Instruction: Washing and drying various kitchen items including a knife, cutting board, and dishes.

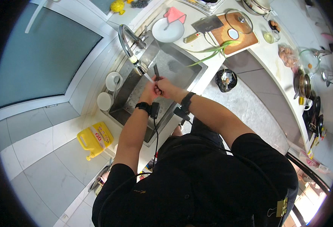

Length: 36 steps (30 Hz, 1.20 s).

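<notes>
Over the stainless steel sink (183, 73), my two hands meet in the stream from a curved chrome faucet (126, 45). My right hand (165, 85) grips a dark, slender stick-shaped object (156, 70), one end of which points away from me. My left hand (151, 90) is closed around the same object from the other side. Its lower part is mostly covered by my fingers, so I cannot tell exactly what it is. Running water (149, 77) falls onto the hands.
Left of the sink stand two white bowls (104, 101) and a yellow jug (96, 139). A white plate (168, 30), a cleaver (207, 24) and a wooden cutting board (247, 42) with scallions (211, 54) lie beyond it. A black-lined trash bin (226, 81) stands on the floor.
</notes>
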{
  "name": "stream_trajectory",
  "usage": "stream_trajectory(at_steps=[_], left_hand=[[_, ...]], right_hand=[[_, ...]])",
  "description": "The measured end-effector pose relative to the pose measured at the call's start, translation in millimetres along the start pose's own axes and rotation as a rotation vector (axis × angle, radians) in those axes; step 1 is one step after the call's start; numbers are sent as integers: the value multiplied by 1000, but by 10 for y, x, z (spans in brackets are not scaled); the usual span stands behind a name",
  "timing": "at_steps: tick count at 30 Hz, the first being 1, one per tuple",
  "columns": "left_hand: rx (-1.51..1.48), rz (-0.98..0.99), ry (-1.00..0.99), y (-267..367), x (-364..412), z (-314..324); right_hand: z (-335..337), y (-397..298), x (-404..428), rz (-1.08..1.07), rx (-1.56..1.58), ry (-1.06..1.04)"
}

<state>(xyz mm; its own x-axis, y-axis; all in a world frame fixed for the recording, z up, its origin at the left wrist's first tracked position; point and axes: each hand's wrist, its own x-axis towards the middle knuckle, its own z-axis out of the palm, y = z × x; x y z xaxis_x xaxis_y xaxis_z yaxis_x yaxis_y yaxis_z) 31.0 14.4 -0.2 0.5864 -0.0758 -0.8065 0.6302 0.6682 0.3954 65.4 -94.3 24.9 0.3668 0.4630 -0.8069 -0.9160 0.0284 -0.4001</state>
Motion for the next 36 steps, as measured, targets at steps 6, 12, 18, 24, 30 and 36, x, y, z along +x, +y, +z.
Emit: stream_trajectory(at_steps=[6,12,18,24,30,36], left_hand=[[81,43,-41,6,-76,-57],[8,-50,-100,25,-297,193],[215,-12,-244,-10,-170,-82],[-77,34,-304,-58,-12,-110],[-603,182,-320,-36,227,-440],[-580,177,-192,-61,160,51]], right_hand=[[-82,-59,-35,-23,-51,-111],[-365,46,-101,101,-27,-304],[-334,128,-257,221,91,-288],[-239,97,-431,214,63,-147],[-215,-143,-822,429,56,-293],[-394,-244,-1121,312,5,-200]])
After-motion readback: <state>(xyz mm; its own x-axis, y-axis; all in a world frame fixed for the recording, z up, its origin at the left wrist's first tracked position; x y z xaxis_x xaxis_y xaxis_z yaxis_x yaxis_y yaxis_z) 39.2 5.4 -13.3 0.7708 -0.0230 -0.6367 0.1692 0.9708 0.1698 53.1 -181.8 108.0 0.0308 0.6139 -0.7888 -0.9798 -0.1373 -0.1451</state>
